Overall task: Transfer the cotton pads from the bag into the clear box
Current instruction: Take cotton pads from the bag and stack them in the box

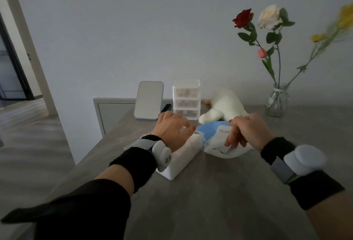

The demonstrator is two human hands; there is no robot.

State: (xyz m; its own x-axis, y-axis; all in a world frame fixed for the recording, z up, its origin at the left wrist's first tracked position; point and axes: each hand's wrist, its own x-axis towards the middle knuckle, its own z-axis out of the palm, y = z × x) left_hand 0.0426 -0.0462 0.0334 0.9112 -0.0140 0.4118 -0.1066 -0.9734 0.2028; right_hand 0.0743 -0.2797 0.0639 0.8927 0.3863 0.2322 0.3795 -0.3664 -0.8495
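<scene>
Beside rectangular box [181,160], crumpled glossy bag [211,131]

Clear box [178,167]: rectangular, open-topped, walls milky in the dim light. Stands flat, long axis running 7 to 1 o'clock.

Cotton pads [191,144]: white, packed inside the box, filling it to the rim.

Bag [210,130]: soft plastic, blue above, white below with small print. Crumpled and slack, touching the box at its 2 o'clock. Upper edge raised, lower part spread flat. Contents cannot be told.
</scene>
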